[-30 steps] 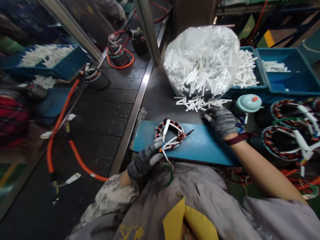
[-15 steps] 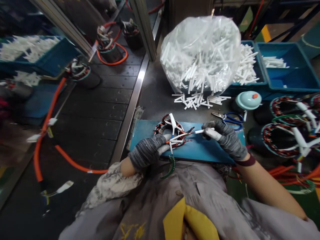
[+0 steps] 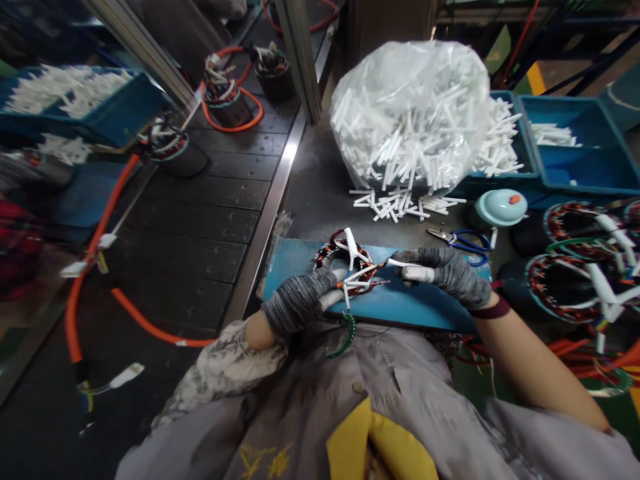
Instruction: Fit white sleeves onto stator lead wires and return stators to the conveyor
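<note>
A motor stator (image 3: 327, 252) with copper windings and white-sleeved leads lies on the blue board (image 3: 425, 303) in front of me. My left hand (image 3: 303, 297), in a grey knit glove, is closed at the stator's near left side, its fingertips pinching the white-sleeved leads. Between the fingers and thumb of my gloved right hand (image 3: 435, 272) is a white sleeve tube (image 3: 396, 263). The tube's left end meets the dark tips of the leads; whether they have entered it I cannot tell. A green curved strip (image 3: 345, 340) hangs at the board's near edge.
Behind the board, a clear bag (image 3: 410, 113) spills white tubes (image 3: 393, 205). Blue-handled scissors (image 3: 465, 241) and a light-blue round container (image 3: 500, 208) stand right of them. More stators (image 3: 565, 287) crowd the right side. Blue bins (image 3: 580, 157) stand behind. A slatted conveyor (image 3: 200, 220) runs left.
My right hand has brought the white tube left, up to the lead ends, and its fingers have stretched forward. My left hand keeps its hold. The whole view has shifted slightly.
</note>
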A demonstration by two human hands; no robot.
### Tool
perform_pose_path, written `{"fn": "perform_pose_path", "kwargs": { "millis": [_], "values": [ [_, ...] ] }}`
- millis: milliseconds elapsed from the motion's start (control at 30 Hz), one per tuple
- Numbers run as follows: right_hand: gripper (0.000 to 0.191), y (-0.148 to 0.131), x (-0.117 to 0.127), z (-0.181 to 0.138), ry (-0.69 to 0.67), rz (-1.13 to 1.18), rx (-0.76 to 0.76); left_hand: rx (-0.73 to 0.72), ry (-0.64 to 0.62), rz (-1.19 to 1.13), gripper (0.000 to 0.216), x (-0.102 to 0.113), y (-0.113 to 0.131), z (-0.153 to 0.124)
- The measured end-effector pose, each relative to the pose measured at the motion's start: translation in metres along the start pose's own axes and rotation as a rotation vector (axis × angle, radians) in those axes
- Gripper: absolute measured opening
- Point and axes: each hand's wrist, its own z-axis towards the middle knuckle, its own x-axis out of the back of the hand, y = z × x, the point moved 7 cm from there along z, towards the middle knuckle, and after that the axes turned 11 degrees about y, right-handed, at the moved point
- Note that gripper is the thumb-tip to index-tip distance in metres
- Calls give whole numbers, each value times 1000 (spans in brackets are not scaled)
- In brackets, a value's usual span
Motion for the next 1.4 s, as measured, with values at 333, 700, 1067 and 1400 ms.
{"fn": "perform_pose_path", "kwargs": {
  "millis": [333,700,1067,1400],
  "values": [
    [45,-27,-2,16,-88,-319,263,87,-186,-38,36,-8,-5,1],
    [46,-55,-34,12,-220,-431,286,-13,-39,7,34,-1,1,-1],
    [48,-14,-43,-7,8,-312,226,22,-118,152,39,-14,15,-6],
    [50,-29,-31,-17,183,-492,361,-39,-99,99,40,-11,16,-4]
  ]
}}
